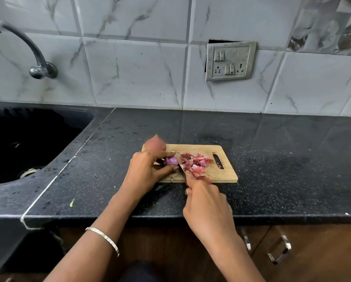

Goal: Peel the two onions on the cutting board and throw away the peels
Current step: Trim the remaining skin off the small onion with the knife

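Purple and glossy, a small onion (171, 161) sits pinched between the thumb and fingers of the left hand (148, 167), resting on the cutting board (227, 174) near its left end. Its long axis seems to run along the board, with one end facing right toward the blade. The right hand (207, 208) is curled round a knife (182, 169), whose tip meets that end. This looks like the final trimming of the first onion.

Just to the right, a pile of red peels (197, 162) covers the middle of the board. A second onion (155, 143), still in its skin, lies at the board's far left corner with its pointed tip toward the wall. It probably comes next, and then the peels need gathering off the board on the black counter (272, 159).
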Available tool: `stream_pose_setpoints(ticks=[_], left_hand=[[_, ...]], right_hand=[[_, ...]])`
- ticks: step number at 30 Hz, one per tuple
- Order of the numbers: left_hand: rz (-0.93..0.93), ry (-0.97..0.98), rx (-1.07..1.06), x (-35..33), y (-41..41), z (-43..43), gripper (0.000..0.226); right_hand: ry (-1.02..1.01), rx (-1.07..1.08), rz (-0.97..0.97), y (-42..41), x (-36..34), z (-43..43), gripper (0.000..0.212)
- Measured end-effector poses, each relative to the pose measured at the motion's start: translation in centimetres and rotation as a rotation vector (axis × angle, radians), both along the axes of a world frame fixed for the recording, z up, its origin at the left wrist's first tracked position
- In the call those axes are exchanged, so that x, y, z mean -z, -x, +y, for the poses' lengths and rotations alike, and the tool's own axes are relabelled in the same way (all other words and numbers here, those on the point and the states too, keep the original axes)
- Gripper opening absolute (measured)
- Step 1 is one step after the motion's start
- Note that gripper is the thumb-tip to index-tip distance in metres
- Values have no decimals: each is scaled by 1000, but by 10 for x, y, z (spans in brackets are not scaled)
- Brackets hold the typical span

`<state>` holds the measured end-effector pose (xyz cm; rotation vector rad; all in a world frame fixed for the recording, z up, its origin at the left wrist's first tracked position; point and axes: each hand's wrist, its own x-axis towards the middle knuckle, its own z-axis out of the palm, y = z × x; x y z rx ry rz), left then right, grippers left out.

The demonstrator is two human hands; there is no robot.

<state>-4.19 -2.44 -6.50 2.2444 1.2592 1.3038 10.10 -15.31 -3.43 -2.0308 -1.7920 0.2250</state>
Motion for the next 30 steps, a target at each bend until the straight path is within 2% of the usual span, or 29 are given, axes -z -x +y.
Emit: stream_pose_setpoints(ticks=[9,14,17,20,21,25,28,30], left_hand=[[44,-44,68,3,1,-4,33],[93,-38,110,5,3,2,54],[146,-12,115,6,3,5,48],[103,-4,149,7,4,5,41],[72,-4,166,7,4,5,40],[-50,70,238,4,3,0,41],[-61,61,237,3,3,-2,44],[-64,54,202,2,4,-1,49]], right_hand=[[24,13,40,-4,-1,10,40],[-58,50,176,-25,-3,23,45],[-106,24,216,-33,2,33,42],[-148,-9,255,-32,8,42,22],[-173,-6,290,-29,9,45,15],[-270,11,579,-20,10,61,29],[-263,-13,812,-17,8,71,15],[-288,-23,853,-17,9,76,11]])
